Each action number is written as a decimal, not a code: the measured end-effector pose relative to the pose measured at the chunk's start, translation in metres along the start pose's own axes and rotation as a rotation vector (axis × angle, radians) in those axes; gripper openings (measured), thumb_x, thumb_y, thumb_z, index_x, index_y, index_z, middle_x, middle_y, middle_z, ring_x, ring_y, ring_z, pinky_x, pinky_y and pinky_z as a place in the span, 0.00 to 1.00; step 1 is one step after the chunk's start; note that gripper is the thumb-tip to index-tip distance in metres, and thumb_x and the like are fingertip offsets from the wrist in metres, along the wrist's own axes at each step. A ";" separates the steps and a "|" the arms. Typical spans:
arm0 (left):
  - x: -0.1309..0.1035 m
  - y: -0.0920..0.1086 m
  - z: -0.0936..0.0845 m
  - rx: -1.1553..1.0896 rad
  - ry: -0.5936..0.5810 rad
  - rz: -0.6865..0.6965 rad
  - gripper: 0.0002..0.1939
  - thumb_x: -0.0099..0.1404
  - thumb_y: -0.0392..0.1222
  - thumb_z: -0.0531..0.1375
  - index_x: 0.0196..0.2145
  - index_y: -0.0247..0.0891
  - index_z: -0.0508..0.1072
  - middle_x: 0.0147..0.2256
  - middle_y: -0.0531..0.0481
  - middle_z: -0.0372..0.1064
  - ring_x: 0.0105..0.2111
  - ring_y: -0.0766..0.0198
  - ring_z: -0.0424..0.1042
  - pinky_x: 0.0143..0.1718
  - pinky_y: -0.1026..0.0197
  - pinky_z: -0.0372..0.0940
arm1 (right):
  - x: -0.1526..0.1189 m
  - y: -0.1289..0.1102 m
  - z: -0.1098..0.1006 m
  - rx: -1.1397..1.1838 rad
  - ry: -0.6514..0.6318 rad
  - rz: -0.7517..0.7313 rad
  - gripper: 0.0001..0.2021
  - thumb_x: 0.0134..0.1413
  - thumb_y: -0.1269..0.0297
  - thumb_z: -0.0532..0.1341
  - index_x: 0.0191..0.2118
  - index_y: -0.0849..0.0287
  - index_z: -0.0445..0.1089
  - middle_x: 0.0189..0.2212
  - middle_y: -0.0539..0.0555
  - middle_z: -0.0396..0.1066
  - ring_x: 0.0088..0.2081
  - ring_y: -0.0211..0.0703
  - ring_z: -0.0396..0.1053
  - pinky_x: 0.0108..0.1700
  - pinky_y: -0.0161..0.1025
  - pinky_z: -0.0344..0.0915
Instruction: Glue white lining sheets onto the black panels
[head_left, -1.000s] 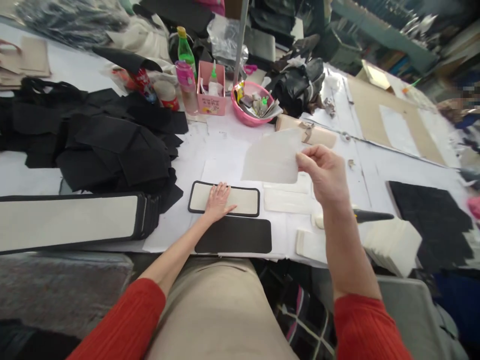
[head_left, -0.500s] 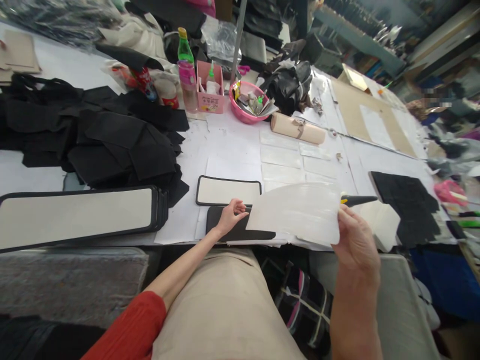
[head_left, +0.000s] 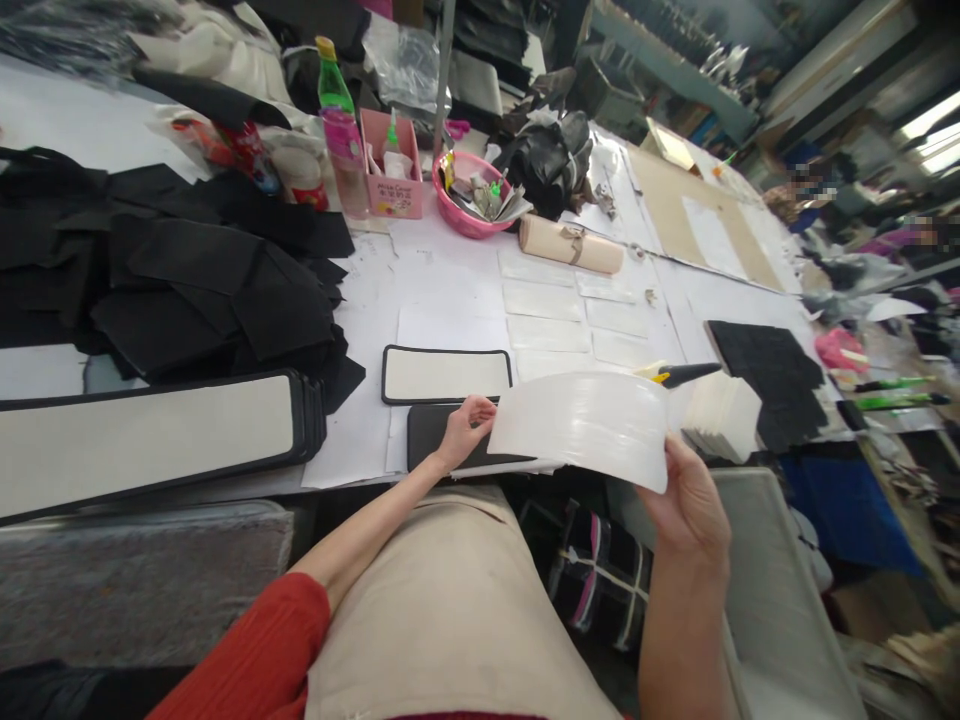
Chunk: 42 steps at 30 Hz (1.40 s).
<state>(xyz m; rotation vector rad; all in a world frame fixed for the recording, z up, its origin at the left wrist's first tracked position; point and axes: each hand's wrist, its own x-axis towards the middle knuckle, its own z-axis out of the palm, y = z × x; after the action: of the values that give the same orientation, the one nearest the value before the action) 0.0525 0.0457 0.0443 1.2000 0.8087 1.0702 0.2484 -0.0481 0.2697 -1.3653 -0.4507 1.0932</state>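
Observation:
A translucent white plastic sheet (head_left: 581,425) bows upward between my two hands above the table's front edge. My right hand (head_left: 686,490) grips its right end between thumb and fingers. At the opposite end, my left hand (head_left: 466,432) has its fingers pinched on the sheet's left edge. Partly under the left hand and the sheet lies a black panel (head_left: 426,430). Just behind it is a cream panel with a black rim (head_left: 448,375), lying flat. Past the right hand sits a stack of off-white pieces (head_left: 726,410), near a dark pointed tool with a yellow part (head_left: 684,375).
Long black-rimmed cream panels (head_left: 150,440) are stacked at left, below a heap of black pieces (head_left: 210,270). Farther back stand a bottle (head_left: 341,140), a pink box (head_left: 397,195), a pink basket (head_left: 469,220) and a beige roll (head_left: 570,245). Black sheets (head_left: 769,380) lie right.
My left hand has closed onto the sheet's left edge, from just beside it. The sheet now arches more evenly, and my right hand has come slightly left. The view has turned right.

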 end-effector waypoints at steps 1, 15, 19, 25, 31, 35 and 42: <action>0.000 0.002 -0.002 0.006 0.012 0.008 0.08 0.60 0.43 0.61 0.37 0.38 0.69 0.34 0.50 0.73 0.34 0.66 0.73 0.41 0.61 0.68 | -0.001 0.002 -0.002 0.016 0.019 -0.002 0.05 0.50 0.63 0.66 0.34 0.57 0.73 0.33 0.47 0.76 0.37 0.39 0.74 0.41 0.33 0.72; -0.050 0.030 -0.068 0.034 0.033 -0.221 0.13 0.52 0.49 0.67 0.30 0.37 0.73 0.29 0.50 0.73 0.30 0.63 0.72 0.34 0.61 0.68 | -0.003 0.074 -0.051 0.101 0.327 -0.098 0.12 0.42 0.68 0.71 0.35 0.56 0.72 0.33 0.47 0.77 0.35 0.36 0.75 0.37 0.32 0.74; -0.075 0.036 -0.093 0.059 0.055 -0.295 0.13 0.53 0.48 0.67 0.30 0.37 0.73 0.28 0.50 0.73 0.29 0.64 0.72 0.33 0.63 0.67 | 0.006 0.097 -0.049 0.129 0.299 -0.058 0.13 0.39 0.67 0.72 0.34 0.59 0.73 0.31 0.49 0.77 0.34 0.36 0.76 0.39 0.33 0.73; -0.101 0.042 -0.105 0.103 0.170 -0.434 0.13 0.55 0.50 0.65 0.29 0.37 0.71 0.22 0.54 0.69 0.23 0.68 0.67 0.28 0.65 0.62 | 0.023 0.134 -0.052 -0.064 0.219 -0.012 0.16 0.38 0.62 0.73 0.34 0.61 0.73 0.30 0.51 0.77 0.33 0.41 0.76 0.38 0.37 0.73; -0.104 0.041 -0.097 0.137 0.286 -0.588 0.15 0.53 0.51 0.66 0.28 0.36 0.70 0.19 0.55 0.66 0.19 0.71 0.62 0.21 0.68 0.56 | 0.049 0.168 -0.071 -0.515 0.226 -0.067 0.17 0.43 0.52 0.67 0.33 0.63 0.73 0.24 0.50 0.73 0.26 0.39 0.70 0.28 0.34 0.66; -0.097 0.034 -0.095 0.165 0.342 -0.647 0.17 0.50 0.51 0.67 0.28 0.35 0.70 0.18 0.56 0.66 0.17 0.72 0.61 0.18 0.70 0.53 | 0.070 0.176 -0.075 -0.854 0.160 -0.102 0.15 0.49 0.52 0.61 0.33 0.61 0.74 0.29 0.52 0.75 0.31 0.41 0.70 0.38 0.36 0.66; -0.084 0.024 -0.097 0.225 0.407 -0.679 0.19 0.47 0.52 0.68 0.27 0.34 0.70 0.16 0.57 0.64 0.15 0.73 0.59 0.15 0.70 0.51 | 0.101 0.185 -0.065 -1.202 0.107 0.104 0.12 0.52 0.56 0.59 0.33 0.58 0.75 0.27 0.51 0.76 0.33 0.43 0.73 0.38 0.35 0.64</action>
<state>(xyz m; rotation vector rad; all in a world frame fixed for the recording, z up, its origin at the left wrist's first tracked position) -0.0695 -0.0024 0.0438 0.7859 1.5521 0.6651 0.2830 -0.0296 0.0526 -2.4891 -1.0544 0.8012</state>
